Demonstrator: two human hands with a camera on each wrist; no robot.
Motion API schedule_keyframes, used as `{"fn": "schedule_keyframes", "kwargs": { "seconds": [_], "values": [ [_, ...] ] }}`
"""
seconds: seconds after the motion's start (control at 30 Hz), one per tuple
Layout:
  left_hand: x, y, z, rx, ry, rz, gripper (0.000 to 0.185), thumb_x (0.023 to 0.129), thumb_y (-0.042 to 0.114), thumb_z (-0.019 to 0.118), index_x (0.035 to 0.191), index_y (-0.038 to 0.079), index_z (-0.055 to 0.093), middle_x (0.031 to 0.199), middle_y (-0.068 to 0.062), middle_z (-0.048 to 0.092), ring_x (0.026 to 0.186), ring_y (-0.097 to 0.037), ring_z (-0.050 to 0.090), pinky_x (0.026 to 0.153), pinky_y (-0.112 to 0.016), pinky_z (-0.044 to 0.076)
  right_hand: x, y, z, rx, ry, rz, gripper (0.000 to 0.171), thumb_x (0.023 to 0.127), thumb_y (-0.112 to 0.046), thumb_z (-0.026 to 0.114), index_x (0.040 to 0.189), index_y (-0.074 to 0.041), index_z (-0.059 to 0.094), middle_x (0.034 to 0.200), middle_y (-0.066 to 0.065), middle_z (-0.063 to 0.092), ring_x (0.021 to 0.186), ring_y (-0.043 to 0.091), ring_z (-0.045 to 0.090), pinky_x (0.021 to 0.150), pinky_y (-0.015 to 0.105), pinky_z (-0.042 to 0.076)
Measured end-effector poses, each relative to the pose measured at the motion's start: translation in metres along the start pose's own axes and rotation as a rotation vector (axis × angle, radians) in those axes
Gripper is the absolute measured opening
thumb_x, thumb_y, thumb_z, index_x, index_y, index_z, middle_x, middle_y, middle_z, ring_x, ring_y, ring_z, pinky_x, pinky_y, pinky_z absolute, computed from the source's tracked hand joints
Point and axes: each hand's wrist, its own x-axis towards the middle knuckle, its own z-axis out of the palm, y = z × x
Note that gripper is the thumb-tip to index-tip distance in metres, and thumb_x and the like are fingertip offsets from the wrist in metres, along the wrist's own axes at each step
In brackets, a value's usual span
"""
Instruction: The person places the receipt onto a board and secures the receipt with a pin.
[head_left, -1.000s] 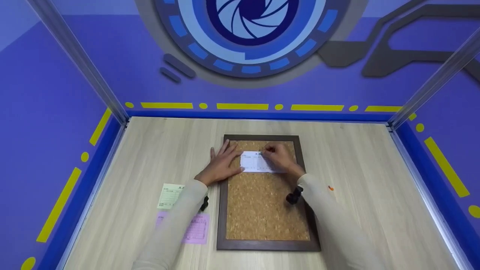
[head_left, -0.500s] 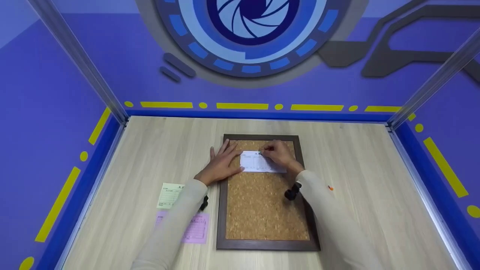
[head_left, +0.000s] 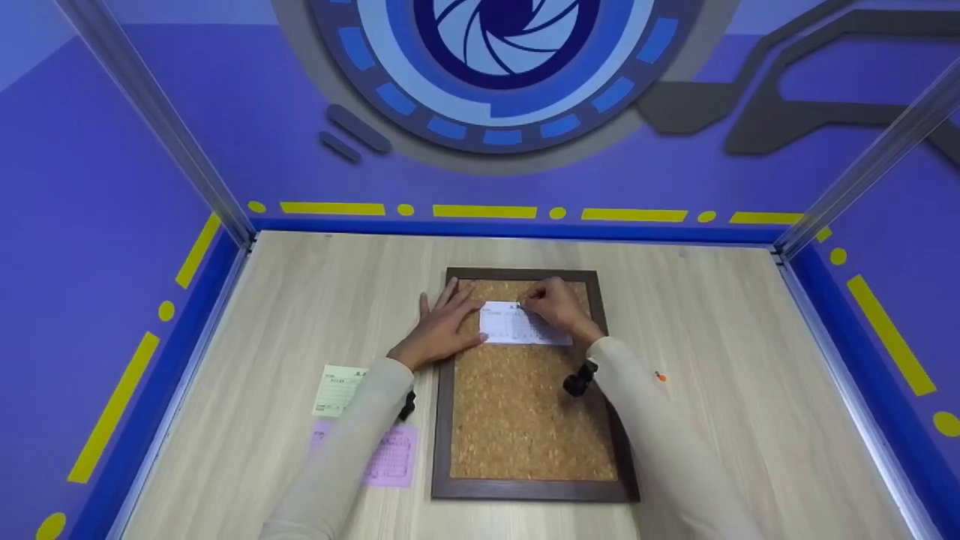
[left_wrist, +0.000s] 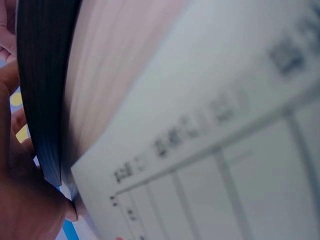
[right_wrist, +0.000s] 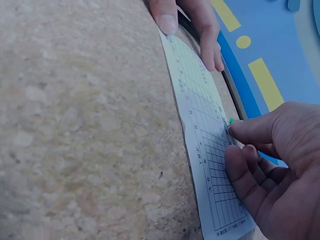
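Observation:
A white printed slip (head_left: 504,327) lies across the upper part of a cork board (head_left: 532,420) with a dark brown frame. My left hand (head_left: 441,330) rests with spread fingers over the frame's left side, its thumb and forefinger at the slip's left end. My right hand (head_left: 556,306) pinches a small green-headed push pin (right_wrist: 231,121) at the slip's top edge, near the middle. The fingers hide most of the pin, so how deep its point sits cannot be seen. The right wrist view shows the slip bowing slightly off the cork.
On the table, left of the board, lie a pale green slip (head_left: 337,391) and a purple slip (head_left: 393,456), both partly under my left sleeve. A small orange push pin (head_left: 661,376) lies right of the board. Blue-purple panels (head_left: 195,112) enclose the table.
My right hand and wrist have shifted slightly to the left, still pinching the push pin at the slip's top edge. The left hand has stayed in place.

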Motion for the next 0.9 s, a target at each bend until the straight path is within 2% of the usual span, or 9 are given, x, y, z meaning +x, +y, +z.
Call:
{"fn": "schedule_keyframes", "kwargs": {
  "seconds": [0.1,0.2,0.33,0.4,0.53,0.67,0.9],
  "values": [
    [-0.0002,0.0,0.0003,0.0,-0.001,0.002,0.071,0.103,0.058,0.069,0.162,0.021,0.055,0.184,-0.006,0.022,0.171,-0.035,0.002,0.123,-0.084,-0.005,0.0009,-0.0002,0.0002,0.027,0.001,0.03,0.007,0.094,-0.003,0.078,0.096,0.001,0.084,0.083,0.0,0.071,0.071,0.012,0.057,0.06,0.024,0.045],
    [0.0002,0.0,0.0004,0.001,0.005,0.01,0.07,0.103,0.056,0.069,0.161,0.019,0.056,0.183,-0.008,0.024,0.171,-0.037,0.004,0.123,-0.084,-0.004,0.0017,-0.0001,0.0,0.051,0.007,0.013,0.006,0.093,-0.001,0.079,0.089,0.002,0.082,0.079,-0.003,0.067,0.069,0.011,0.054,0.06,0.023,0.042],
    [0.0,0.0003,0.0,-0.009,0.006,0.011,0.07,0.103,0.056,0.069,0.161,0.017,0.057,0.182,-0.01,0.025,0.171,-0.037,0.004,0.123,-0.084,-0.004,0.0023,-0.0007,0.0001,0.074,0.01,0.002,0.021,0.093,0.001,0.079,0.074,-0.004,0.072,0.07,-0.006,0.058,0.064,0.01,0.047,0.057,0.024,0.035],
    [-0.0003,0.0001,0.0,-0.015,0.001,0.005,0.071,0.103,0.056,0.069,0.161,0.017,0.056,0.183,-0.01,0.024,0.171,-0.036,0.003,0.123,-0.084,-0.006,0.0022,-0.0015,0.0003,0.083,0.006,0.027,0.026,0.094,0.0,0.079,0.072,-0.008,0.068,0.068,-0.007,0.055,0.062,0.01,0.046,0.055,0.024,0.034],
    [-0.001,0.0,-0.0003,-0.02,-0.004,0.002,0.071,0.103,0.057,0.069,0.161,0.018,0.056,0.183,-0.009,0.022,0.171,-0.035,0.001,0.123,-0.083,-0.007,0.0025,-0.0033,0.0006,0.077,-0.004,0.07,0.022,0.096,-0.003,0.079,0.075,-0.007,0.072,0.068,-0.006,0.057,0.061,0.01,0.049,0.055,0.025,0.037],
    [-0.002,0.0,-0.0009,-0.027,0.006,0.012,0.07,0.102,0.055,0.07,0.16,0.018,0.057,0.183,-0.009,0.024,0.171,-0.036,0.003,0.123,-0.084,-0.006,0.0037,-0.0044,0.0008,0.061,-0.009,0.078,0.015,0.095,-0.003,0.078,0.08,-0.002,0.076,0.07,-0.004,0.059,0.063,0.011,0.05,0.056,0.026,0.039],
    [-0.0006,-0.0002,-0.0001,-0.026,0.006,0.011,0.07,0.102,0.054,0.071,0.16,0.017,0.057,0.183,-0.009,0.023,0.171,-0.037,0.002,0.122,-0.084,-0.006,0.0061,-0.0042,-0.0004,0.057,-0.017,0.096,0.015,0.095,-0.003,0.077,0.081,-0.002,0.078,0.069,-0.004,0.059,0.061,0.011,0.05,0.055,0.026,0.039]
  ]
}}
